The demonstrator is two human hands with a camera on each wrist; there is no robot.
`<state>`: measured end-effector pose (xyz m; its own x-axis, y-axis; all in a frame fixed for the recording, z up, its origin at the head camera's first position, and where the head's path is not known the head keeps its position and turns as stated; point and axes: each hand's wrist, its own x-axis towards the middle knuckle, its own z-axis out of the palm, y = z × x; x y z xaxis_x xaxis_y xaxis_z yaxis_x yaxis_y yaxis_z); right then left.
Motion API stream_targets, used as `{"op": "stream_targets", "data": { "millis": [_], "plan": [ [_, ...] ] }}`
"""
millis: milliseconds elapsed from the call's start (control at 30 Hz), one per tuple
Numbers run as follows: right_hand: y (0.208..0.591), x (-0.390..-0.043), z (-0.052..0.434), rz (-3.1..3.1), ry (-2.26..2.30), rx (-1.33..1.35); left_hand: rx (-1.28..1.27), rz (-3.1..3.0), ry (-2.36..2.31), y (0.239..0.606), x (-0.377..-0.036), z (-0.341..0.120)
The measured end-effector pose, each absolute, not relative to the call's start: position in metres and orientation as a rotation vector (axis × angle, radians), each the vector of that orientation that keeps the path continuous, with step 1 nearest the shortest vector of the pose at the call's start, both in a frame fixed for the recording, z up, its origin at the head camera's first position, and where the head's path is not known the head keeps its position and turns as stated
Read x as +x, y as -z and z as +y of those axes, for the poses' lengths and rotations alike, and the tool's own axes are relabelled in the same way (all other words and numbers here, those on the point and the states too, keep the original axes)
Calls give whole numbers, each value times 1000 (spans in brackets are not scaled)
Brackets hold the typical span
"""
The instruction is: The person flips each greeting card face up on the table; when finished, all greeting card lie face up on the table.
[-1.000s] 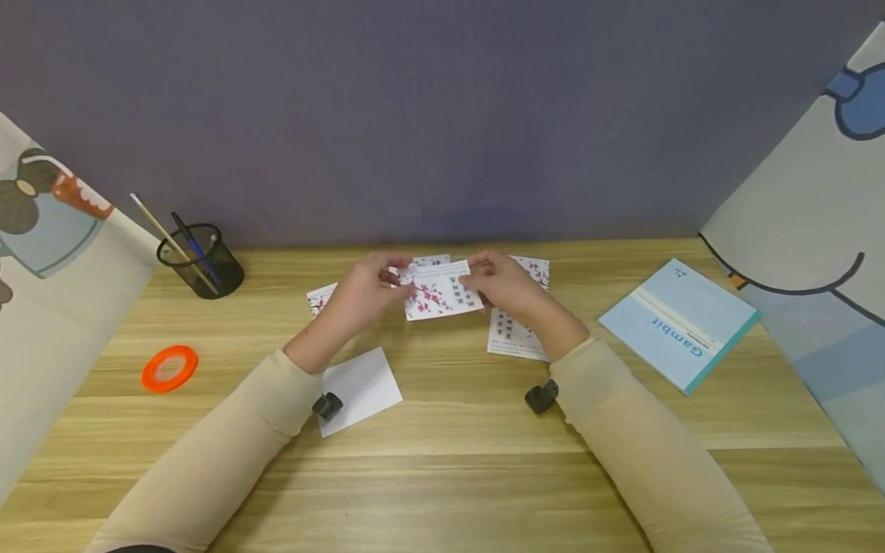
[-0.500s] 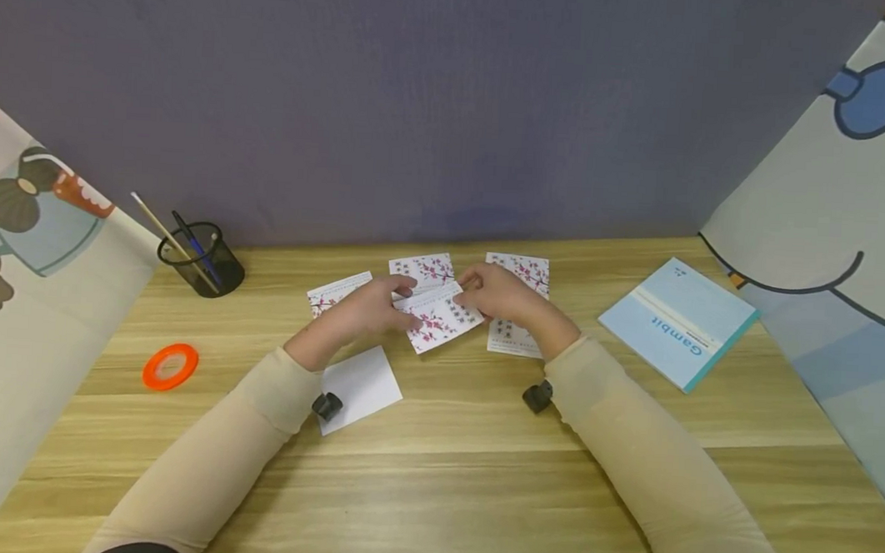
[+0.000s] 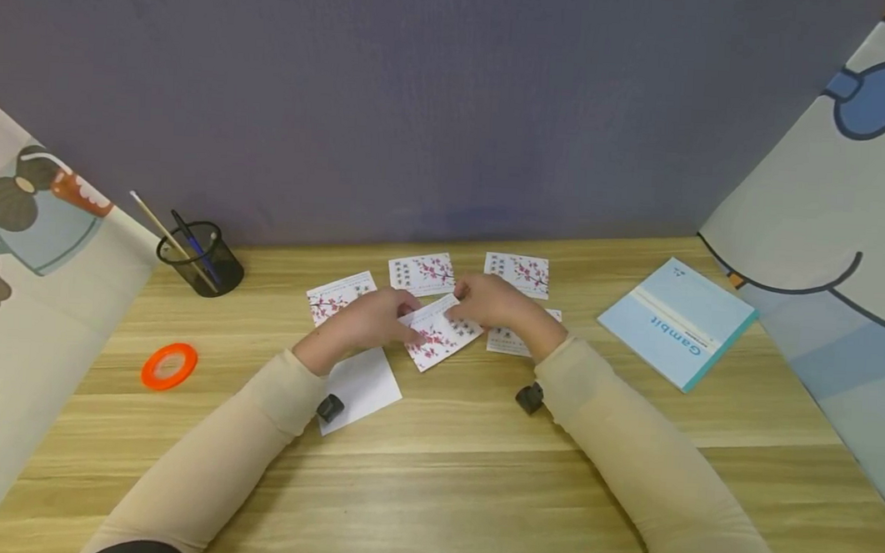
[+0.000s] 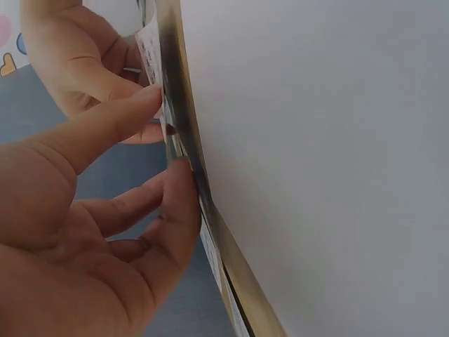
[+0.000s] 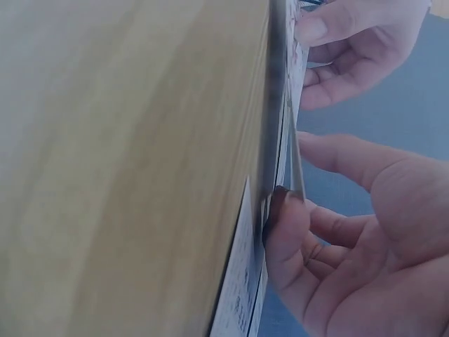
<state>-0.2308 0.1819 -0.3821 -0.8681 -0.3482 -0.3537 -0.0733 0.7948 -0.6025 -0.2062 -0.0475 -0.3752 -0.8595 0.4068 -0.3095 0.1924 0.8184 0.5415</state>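
Left hand (image 3: pixel 361 322) and right hand (image 3: pixel 489 302) pinch opposite edges of a blossom-print card (image 3: pixel 439 333), low over the wooden desk (image 3: pixel 440 468) at frame center. Judgement: uneven finger pressure could crease it or nudge the neighbouring cards (image 3: pixel 422 272).

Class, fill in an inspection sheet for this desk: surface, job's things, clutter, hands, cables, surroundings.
Surface: wooden desk.
Job's things: blossom-print card held by both hands; similar cards lie around it.
Clutter: blank white card, orange tape roll, mesh pen cup, blue booklet.
Hands: left hand and right hand pinch the card's edges.
Cables: nothing seen.
Surroundings: grey backdrop, cartoon panels either side.
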Motion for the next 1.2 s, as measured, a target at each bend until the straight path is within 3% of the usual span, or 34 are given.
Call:
{"op": "stream_targets", "data": {
  "millis": [1200],
  "plan": [
    [378, -229, 171, 2663, 613, -373, 482, 2667, -483, 371, -198, -40]
  ]
}}
